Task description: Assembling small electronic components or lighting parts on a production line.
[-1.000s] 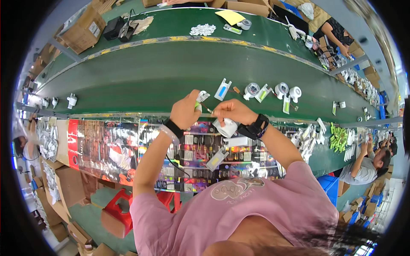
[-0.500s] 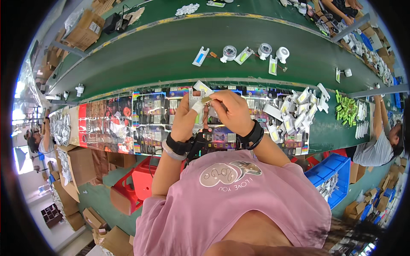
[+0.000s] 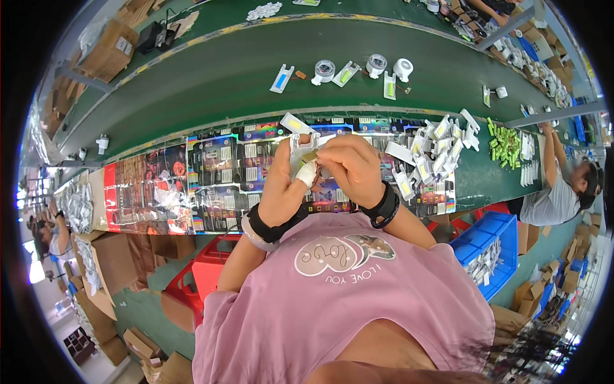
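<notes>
My left hand (image 3: 286,182), its thumb wrapped in white tape, grips a white plastic housing (image 3: 295,146) above the near edge of the bench. A small yellowish plate (image 3: 309,155) lies against the housing. The closed fingertips of my right hand (image 3: 355,171) pinch at the plate's right edge. A thin reddish-brown wire (image 3: 318,174) hangs down between the two hands. Just beyond them, a white light piece with a yellow panel (image 3: 294,123) rests on the bench. Fingers hide much of the housing.
To the right lies a heap of white light pieces (image 3: 441,148), then a pile of green cylindrical cells (image 3: 505,146). Several lamp parts sit on the green conveyor belt (image 3: 224,83) ahead. A blue crate (image 3: 505,256) and a red stool (image 3: 208,272) stand below bench height.
The yellowish plate has come down from the housing's upper right to lie against it, my right fingers following. The whole view has shifted slightly.
</notes>
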`<state>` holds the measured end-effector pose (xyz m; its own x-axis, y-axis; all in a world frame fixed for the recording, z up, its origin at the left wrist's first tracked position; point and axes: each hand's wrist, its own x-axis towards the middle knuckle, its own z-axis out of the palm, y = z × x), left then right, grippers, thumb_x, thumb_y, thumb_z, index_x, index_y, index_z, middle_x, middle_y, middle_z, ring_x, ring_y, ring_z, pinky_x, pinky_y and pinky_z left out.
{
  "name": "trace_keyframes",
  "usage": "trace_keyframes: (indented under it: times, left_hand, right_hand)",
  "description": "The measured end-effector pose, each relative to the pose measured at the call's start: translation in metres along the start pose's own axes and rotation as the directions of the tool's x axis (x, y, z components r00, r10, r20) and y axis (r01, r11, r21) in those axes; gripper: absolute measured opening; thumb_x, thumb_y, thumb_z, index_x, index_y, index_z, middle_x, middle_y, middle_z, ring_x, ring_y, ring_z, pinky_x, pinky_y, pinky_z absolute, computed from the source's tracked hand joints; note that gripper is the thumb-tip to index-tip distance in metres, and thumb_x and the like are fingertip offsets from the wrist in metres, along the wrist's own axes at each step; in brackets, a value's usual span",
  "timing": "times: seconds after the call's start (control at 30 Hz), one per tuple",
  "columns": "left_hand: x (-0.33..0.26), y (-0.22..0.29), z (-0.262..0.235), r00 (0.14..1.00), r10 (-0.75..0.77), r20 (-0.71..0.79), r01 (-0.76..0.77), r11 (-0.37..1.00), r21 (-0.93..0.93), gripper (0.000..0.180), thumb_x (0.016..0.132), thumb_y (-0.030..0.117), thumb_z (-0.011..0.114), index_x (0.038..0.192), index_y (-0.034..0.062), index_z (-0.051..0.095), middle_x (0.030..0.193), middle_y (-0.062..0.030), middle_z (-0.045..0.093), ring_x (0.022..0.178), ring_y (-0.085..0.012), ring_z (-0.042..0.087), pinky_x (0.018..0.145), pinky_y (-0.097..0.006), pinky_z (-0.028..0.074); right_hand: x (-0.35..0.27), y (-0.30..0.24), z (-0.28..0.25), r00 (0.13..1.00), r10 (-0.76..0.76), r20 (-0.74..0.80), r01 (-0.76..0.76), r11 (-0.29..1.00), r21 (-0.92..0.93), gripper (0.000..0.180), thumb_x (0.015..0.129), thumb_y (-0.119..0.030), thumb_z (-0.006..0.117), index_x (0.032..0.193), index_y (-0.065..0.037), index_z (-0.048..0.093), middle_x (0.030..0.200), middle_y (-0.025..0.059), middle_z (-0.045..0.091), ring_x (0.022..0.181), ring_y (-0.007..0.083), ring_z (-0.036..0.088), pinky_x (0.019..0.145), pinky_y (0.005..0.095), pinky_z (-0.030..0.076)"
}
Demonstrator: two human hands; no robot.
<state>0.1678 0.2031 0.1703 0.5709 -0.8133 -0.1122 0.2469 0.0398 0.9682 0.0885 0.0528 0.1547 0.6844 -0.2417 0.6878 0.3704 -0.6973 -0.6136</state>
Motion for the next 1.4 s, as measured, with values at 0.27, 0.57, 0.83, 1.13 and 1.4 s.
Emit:
trace_keyframes:
  times: [0.27,0.57,0.83,1.13,1.4]
  left_hand:
    - [-0.008,0.005,-0.023,0.991,0.136,0.002,-0.134,0.97,0.201,0.045,0.084,0.001,0.05,0.127,0.0029,0.039,0.102,-0.0117,0.055,0.081,-0.017,0.057,0.069,-0.029,0.047]
    - [-0.014,0.008,-0.031,0.97,0.245,-0.007,-0.223,0.894,0.388,0.044,0.081,0.003,0.052,0.124,0.0017,0.042,0.095,-0.016,0.057,0.083,-0.0271,0.059,0.073,-0.033,0.046]
    - [-0.015,0.002,-0.032,0.971,0.237,0.013,-0.225,0.9,0.372,0.046,0.086,0.003,0.047,0.131,-0.0006,0.04,0.1,-0.0083,0.057,0.076,-0.01,0.054,0.061,-0.024,0.047]
    - [-0.009,-0.003,-0.03,0.976,0.218,-0.02,-0.217,0.975,0.038,0.046,0.086,0.014,0.057,0.128,-0.0019,0.046,0.105,-0.0134,0.059,0.092,-0.0223,0.059,0.082,-0.03,0.046]
    - [0.002,-0.013,-0.038,0.965,0.243,-0.104,-0.191,0.912,0.363,0.041,0.09,0.019,0.055,0.126,0.001,0.049,0.114,-0.0151,0.06,0.101,-0.029,0.06,0.087,-0.035,0.046]
  right_hand:
    - [0.004,-0.008,0.017,0.996,-0.089,-0.015,0.089,0.996,-0.023,0.025,0.068,0.002,0.072,0.09,-0.007,0.067,0.086,0.006,0.063,0.072,0.0212,0.058,0.062,0.0315,0.044]
    - [0.0,-0.013,0.033,0.997,-0.07,-0.035,0.07,0.997,-0.02,0.027,0.066,-0.001,0.073,0.091,-0.011,0.067,0.084,0.0035,0.063,0.07,0.0221,0.058,0.062,0.0327,0.044]
    - [0.002,-0.011,0.031,0.995,-0.098,-0.007,0.098,0.995,0.004,0.028,0.067,0.005,0.072,0.092,-0.008,0.066,0.084,0.006,0.062,0.069,0.0212,0.057,0.061,0.0307,0.044]
    - [0.003,-0.015,0.039,0.992,-0.056,-0.109,0.047,0.995,-0.083,0.028,0.065,0.002,0.073,0.09,-0.009,0.067,0.083,0.0037,0.062,0.068,0.0219,0.056,0.062,0.0327,0.042]
    - [0.01,-0.001,0.043,0.998,-0.051,-0.046,0.046,0.995,-0.091,0.027,0.063,0.001,0.073,0.087,-0.009,0.067,0.083,0.0036,0.062,0.067,0.0223,0.055,0.063,0.0331,0.041]
